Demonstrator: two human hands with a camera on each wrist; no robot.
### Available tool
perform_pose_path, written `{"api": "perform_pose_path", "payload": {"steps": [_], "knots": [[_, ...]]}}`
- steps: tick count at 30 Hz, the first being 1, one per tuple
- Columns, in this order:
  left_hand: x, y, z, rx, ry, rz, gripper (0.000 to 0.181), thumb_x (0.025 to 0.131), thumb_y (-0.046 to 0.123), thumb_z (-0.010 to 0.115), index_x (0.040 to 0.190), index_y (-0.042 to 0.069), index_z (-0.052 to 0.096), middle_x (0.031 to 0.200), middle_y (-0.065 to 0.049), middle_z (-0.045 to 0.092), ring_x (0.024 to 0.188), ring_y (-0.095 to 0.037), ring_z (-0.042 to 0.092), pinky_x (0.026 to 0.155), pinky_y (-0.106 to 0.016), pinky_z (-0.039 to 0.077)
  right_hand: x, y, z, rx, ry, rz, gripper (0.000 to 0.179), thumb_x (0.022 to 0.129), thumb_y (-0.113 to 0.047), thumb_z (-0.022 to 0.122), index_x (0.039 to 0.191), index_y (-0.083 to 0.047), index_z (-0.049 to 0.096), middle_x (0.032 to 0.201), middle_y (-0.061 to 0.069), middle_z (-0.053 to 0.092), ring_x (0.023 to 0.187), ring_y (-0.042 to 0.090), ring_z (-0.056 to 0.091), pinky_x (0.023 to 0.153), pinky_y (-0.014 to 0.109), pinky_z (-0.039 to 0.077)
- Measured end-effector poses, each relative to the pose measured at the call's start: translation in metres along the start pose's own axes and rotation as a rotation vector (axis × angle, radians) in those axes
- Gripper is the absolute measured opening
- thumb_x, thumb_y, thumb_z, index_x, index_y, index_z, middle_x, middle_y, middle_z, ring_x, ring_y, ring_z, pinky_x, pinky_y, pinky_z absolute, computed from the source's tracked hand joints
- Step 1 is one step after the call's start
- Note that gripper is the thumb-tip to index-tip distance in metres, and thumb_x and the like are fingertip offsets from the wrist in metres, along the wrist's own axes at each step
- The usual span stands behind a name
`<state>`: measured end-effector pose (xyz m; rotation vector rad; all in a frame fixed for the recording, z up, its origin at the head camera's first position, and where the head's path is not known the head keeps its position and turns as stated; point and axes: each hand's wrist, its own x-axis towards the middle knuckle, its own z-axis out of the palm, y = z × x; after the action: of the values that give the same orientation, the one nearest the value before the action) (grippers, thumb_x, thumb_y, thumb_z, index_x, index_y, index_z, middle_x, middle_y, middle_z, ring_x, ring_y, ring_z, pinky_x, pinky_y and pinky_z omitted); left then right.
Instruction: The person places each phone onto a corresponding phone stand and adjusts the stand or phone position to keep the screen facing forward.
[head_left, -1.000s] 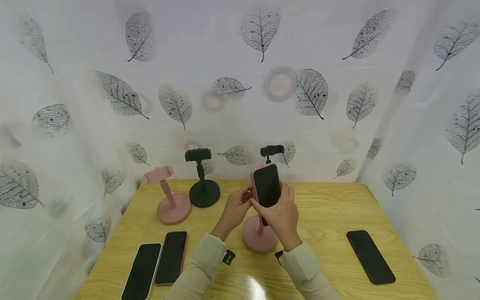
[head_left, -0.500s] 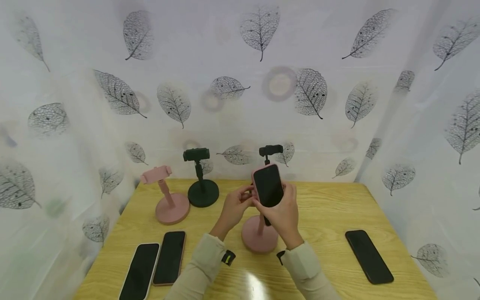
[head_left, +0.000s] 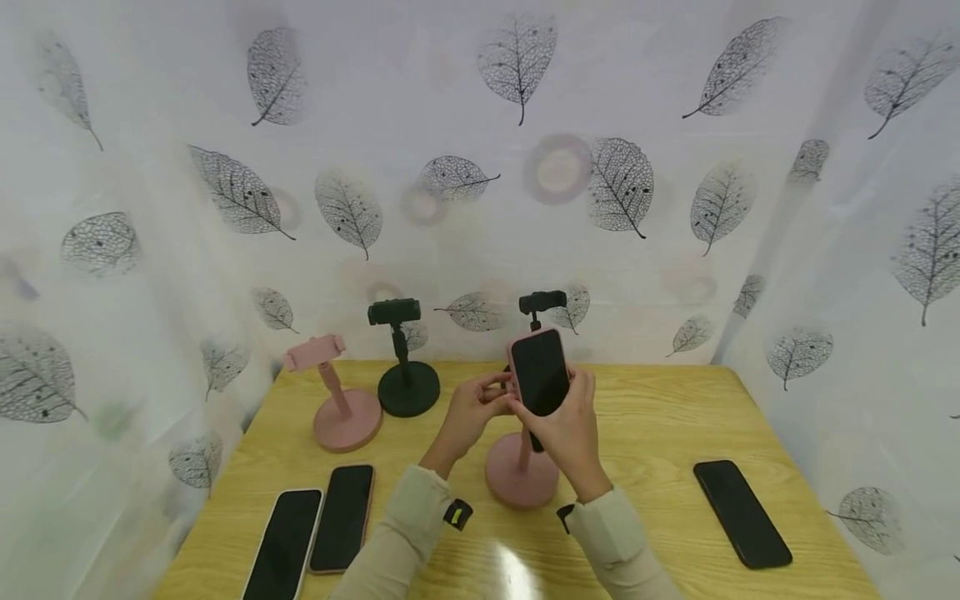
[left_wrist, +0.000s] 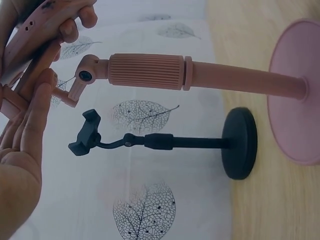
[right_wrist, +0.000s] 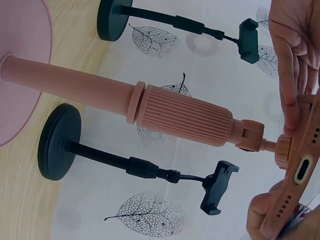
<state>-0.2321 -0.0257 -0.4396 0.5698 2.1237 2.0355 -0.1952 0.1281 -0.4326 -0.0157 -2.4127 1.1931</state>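
Note:
A phone in a pink case (head_left: 543, 375) is held upright, slightly tilted, at the head of a pink phone stand (head_left: 522, 479). My right hand (head_left: 566, 433) grips the phone by its right side and lower edge, fingertips curled behind it. My left hand (head_left: 467, 417) pinches the clamp of the stand at the phone's left edge. In the left wrist view, the left hand's fingers (left_wrist: 36, 125) lie along the clamp, below its ribbed pink neck (left_wrist: 145, 71). The phone's bottom edge with its charging port (right_wrist: 303, 169) shows in the right wrist view. The phone hides much of the clamp.
Behind the phone stands a black phone stand (head_left: 542, 302). A second pink stand (head_left: 348, 419) and a dark green stand (head_left: 408, 389) are at the back left. Two phones, one white-edged (head_left: 283, 542) and one pink-edged (head_left: 342, 517), lie front left; a black phone (head_left: 742, 514) lies right.
The phone and both hands have shifted very slightly to the right. Both hands keep their hold, and the other stands and phones stay put.

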Motion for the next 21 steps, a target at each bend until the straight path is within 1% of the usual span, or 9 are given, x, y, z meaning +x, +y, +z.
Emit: {"api": "perform_pose_path", "payload": {"steps": [4,7,10,12,14,16,18,20,21], "knots": [[-0.001,0.0,0.0,-0.004,-0.001,0.001,0.04,0.092,0.011,0.056,0.128,-0.006,0.052,0.111,-0.028,0.064,0.094,-0.03,0.069,0.083,-0.036,0.055,0.0,0.001,0.001,0.005,0.015,0.001,0.088,0.066,-0.041,0.084,0.129,-0.001,0.036,0.117,0.017,0.041,0.085,0.027,0.051,0.073,0.043,0.049],[-0.001,-0.001,0.0,-0.017,-0.002,-0.007,0.04,0.092,0.012,0.057,0.128,-0.006,0.052,0.11,-0.028,0.065,0.093,-0.028,0.07,0.082,-0.035,0.055,0.0,0.003,0.001,-0.01,0.009,0.006,0.088,0.067,-0.043,0.082,0.129,-0.002,0.035,0.116,0.016,0.041,0.083,0.026,0.051,0.071,0.041,0.049],[-0.001,-0.001,0.0,-0.009,0.003,-0.008,0.04,0.092,0.013,0.057,0.127,-0.006,0.053,0.109,-0.028,0.065,0.092,-0.029,0.07,0.082,-0.035,0.055,0.0,0.003,-0.001,-0.039,-0.028,0.013,0.091,0.07,-0.046,0.08,0.133,-0.002,0.033,0.117,0.016,0.04,0.081,0.026,0.052,0.069,0.04,0.049],[-0.001,-0.001,0.0,-0.001,0.02,-0.011,0.039,0.091,0.013,0.059,0.125,-0.004,0.055,0.107,-0.026,0.066,0.091,-0.029,0.07,0.081,-0.035,0.055,0.0,0.002,-0.004,-0.057,-0.072,0.007,0.093,0.071,-0.047,0.078,0.136,-0.002,0.03,0.118,0.017,0.038,0.083,0.027,0.052,0.069,0.041,0.049],[-0.002,-0.002,0.001,0.015,0.035,0.007,0.037,0.09,0.012,0.06,0.123,-0.005,0.057,0.105,-0.026,0.067,0.091,-0.03,0.07,0.08,-0.034,0.056,0.0,0.002,-0.008,-0.065,-0.12,-0.009,0.095,0.072,-0.045,0.078,0.139,-0.001,0.026,0.12,0.018,0.037,0.088,0.029,0.052,0.073,0.043,0.05],[-0.003,-0.003,0.001,0.03,0.052,0.03,0.035,0.09,0.011,0.06,0.12,-0.006,0.058,0.104,-0.027,0.067,0.09,-0.031,0.07,0.078,-0.034,0.056,-0.001,0.002,-0.011,-0.048,-0.154,-0.033,0.095,0.072,-0.04,0.08,0.14,-0.001,0.025,0.122,0.018,0.036,0.095,0.03,0.051,0.079,0.047,0.049],[-0.004,-0.004,0.003,0.042,0.067,0.049,0.034,0.089,0.01,0.061,0.119,-0.007,0.059,0.103,-0.027,0.068,0.09,-0.031,0.07,0.076,-0.033,0.056,-0.002,0.002,-0.013,-0.006,-0.152,-0.053,0.094,0.07,-0.033,0.082,0.14,-0.001,0.027,0.123,0.018,0.037,0.101,0.03,0.049,0.084,0.049,0.047],[-0.005,-0.004,0.005,0.056,0.084,0.068,0.033,0.09,0.008,0.06,0.118,-0.008,0.059,0.104,-0.027,0.067,0.09,-0.031,0.07,0.075,-0.032,0.057,-0.002,0.003,-0.013,0.031,-0.115,-0.067,0.092,0.067,-0.029,0.085,0.138,-0.002,0.032,0.122,0.017,0.04,0.103,0.029,0.047,0.086,0.049,0.046],[-0.006,-0.004,0.006,0.055,0.096,0.066,0.032,0.089,0.007,0.06,0.117,-0.008,0.059,0.105,-0.026,0.067,0.09,-0.031,0.07,0.074,-0.031,0.057,-0.003,0.004,-0.012,0.045,-0.089,-0.074,0.09,0.066,-0.028,0.086,0.136,-0.002,0.036,0.121,0.017,0.042,0.102,0.027,0.047,0.086,0.048,0.046]]}}
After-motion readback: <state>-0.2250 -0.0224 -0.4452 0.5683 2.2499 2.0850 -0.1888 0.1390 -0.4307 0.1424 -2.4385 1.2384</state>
